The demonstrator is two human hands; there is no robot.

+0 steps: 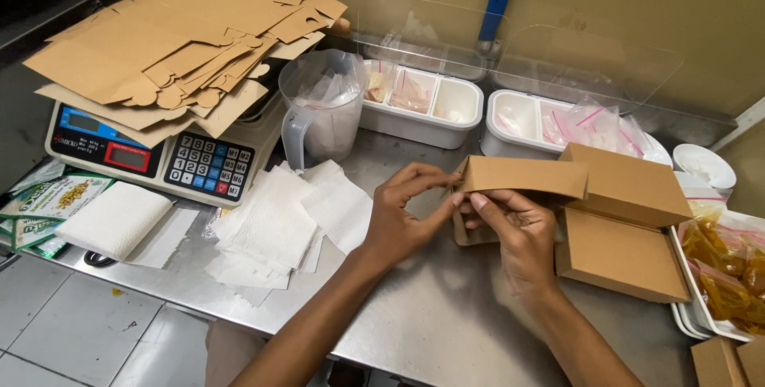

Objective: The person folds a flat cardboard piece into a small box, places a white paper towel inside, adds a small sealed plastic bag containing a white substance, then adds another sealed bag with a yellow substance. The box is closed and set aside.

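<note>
Both my hands work on a small brown cardboard box [526,176] held just above the steel counter [446,307]. My left hand [402,212] pinches the box's left end flap with its fingertips. My right hand [514,231] grips the box from below, thumb and fingers at the same end. Two finished brown boxes [625,223] are stacked immediately to the right, touching the held box.
A scale [151,156] piled with flat cardboard blanks [183,36] stands at back left. White paper sheets [279,216], a clear plastic jug [323,108], white compartment containers [422,100] with sachets, and a tray of orange sauce bags [729,267] surround the hands.
</note>
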